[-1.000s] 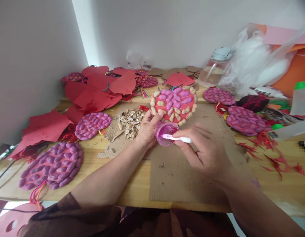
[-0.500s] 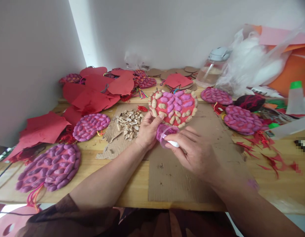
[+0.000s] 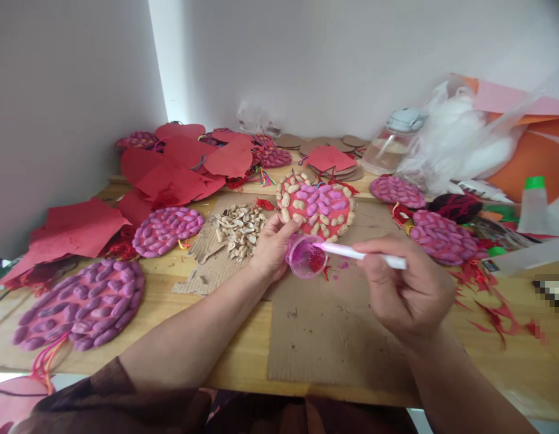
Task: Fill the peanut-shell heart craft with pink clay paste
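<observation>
My left hand (image 3: 271, 250) is closed, its thumb over the lower left edge of a red heart plaque (image 3: 337, 230) covered with peanut shells. Shells in the plaque's upper middle are painted pink-purple; those around the rim are bare tan. In the same hand, just below the plaque, is a small clear plastic cup (image 3: 301, 272) with purple paint inside. My right hand (image 3: 403, 289) pinches a white-handled paintbrush (image 3: 347, 250). The brush's purple tip is at the cup's upper right rim; whether they touch I cannot tell.
Cardboard (image 3: 324, 337) lies beneath my hands, with a pile of broken peanut shells (image 3: 240, 226) to the left. Purple-painted plaques (image 3: 80, 301) and red paper hearts (image 3: 170, 169) line the left side. A lidded jar (image 3: 390, 144), plastic bag (image 3: 460, 132) and green-capped bottle (image 3: 535, 208) stand at right.
My right hand has moved right and away from the cup, bringing the paintbrush's handle into full view. My left hand still holds the plaque and cup. The camera view has shifted slightly.
</observation>
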Demonstrator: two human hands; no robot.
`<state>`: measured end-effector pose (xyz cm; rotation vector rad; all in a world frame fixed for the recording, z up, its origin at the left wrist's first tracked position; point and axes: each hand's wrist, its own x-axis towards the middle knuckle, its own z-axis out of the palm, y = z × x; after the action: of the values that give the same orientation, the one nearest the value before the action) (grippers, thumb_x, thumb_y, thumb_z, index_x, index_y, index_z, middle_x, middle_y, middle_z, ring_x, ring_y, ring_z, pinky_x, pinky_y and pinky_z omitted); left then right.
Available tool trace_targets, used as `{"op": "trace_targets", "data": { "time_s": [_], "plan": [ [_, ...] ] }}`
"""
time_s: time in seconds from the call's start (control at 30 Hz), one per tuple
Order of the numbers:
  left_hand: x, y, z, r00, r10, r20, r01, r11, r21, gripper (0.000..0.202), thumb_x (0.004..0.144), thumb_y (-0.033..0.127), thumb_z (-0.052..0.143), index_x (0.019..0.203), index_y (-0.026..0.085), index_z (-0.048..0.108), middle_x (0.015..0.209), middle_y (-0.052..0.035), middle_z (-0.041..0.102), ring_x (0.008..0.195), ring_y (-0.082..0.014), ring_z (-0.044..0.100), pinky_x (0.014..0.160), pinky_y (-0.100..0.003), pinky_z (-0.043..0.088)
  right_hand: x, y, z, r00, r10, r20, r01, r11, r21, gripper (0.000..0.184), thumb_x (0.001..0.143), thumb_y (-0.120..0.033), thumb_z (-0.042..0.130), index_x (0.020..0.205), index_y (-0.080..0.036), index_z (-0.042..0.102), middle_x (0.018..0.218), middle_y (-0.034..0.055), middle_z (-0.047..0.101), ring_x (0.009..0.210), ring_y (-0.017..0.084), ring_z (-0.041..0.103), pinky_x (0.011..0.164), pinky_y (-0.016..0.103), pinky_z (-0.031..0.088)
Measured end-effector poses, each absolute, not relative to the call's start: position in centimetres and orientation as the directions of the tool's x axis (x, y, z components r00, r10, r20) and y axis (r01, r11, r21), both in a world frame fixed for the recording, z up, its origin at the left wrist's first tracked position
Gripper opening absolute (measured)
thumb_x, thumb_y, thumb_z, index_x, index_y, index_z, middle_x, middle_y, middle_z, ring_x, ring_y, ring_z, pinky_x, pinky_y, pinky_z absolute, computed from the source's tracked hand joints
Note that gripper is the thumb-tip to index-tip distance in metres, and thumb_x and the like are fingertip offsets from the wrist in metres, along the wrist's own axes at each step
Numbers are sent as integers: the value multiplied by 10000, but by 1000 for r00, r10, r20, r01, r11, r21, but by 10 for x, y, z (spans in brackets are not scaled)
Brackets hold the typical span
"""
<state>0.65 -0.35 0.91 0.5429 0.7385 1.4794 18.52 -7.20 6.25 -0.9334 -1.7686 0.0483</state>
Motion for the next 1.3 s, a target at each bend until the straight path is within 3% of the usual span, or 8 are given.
{"op": "trace_targets", "data": {
  "time_s": [0.1,0.17,0.3,0.53,0.9,1.1,1.3],
  "plan": [
    [7,-4,10,-57,993,-107,-674,41,738,478,579,361,1019,775,186,619,802,19,716,726,-133,674,774,-307,584,189,-68,59,48,537,843,574,675,-463,109,989,-258,656,1017,-249,760,788,8,736,630,154,637,584,324,476],
    [7,-5,9,-59,992,-111,-662,44,748,480,591,364,1012,754,186,597,767,29,694,682,-120,645,732,-290,570,190,-63,55,62,530,846,595,661,-457,112,996,-277,658,1025,-244,761,801,13,742,667,159,661,608,321,486],
    [9,-6,6,-38,995,-98,-652,49,756,440,621,352,991,775,183,615,810,4,717,679,-122,642,703,-288,556,192,-54,49,-35,604,796,658,613,-436,128,994,-296,674,1077,-234,749,890,29,772,711,163,683,638,315,512],
    [12,-9,4,-49,997,-53,-622,11,783,375,676,339,962,760,188,629,801,-8,713,679,-132,642,707,-302,552,188,-52,53,-144,617,773,676,632,-378,104,980,-215,674,1075,-234,712,927,23,787,727,154,714,667,290,574],
    [13,-9,3,-51,999,-11,-586,-21,810,411,668,345,974,707,188,596,720,5,653,614,-104,545,603,-256,436,187,-53,51,-236,604,762,691,655,-305,129,978,-182,678,1098,-224,700,1006,39,803,883,186,767,791,321,606],
    [14,-10,2,-66,998,-10,-575,-30,818,410,671,332,969,691,196,583,679,21,606,588,-98,493,582,-258,392,184,-54,53,-273,559,783,712,665,-227,113,976,-177,671,1074,-232,689,954,26,802,844,185,768,780,318,608],
    [12,-9,2,-68,997,-19,-549,-22,836,382,692,323,952,687,194,593,673,21,591,581,-98,469,580,-259,378,184,-55,54,-270,555,787,717,661,-220,105,969,-190,677,1062,-236,687,940,27,802,834,191,769,768,325,610]
  ]
}}
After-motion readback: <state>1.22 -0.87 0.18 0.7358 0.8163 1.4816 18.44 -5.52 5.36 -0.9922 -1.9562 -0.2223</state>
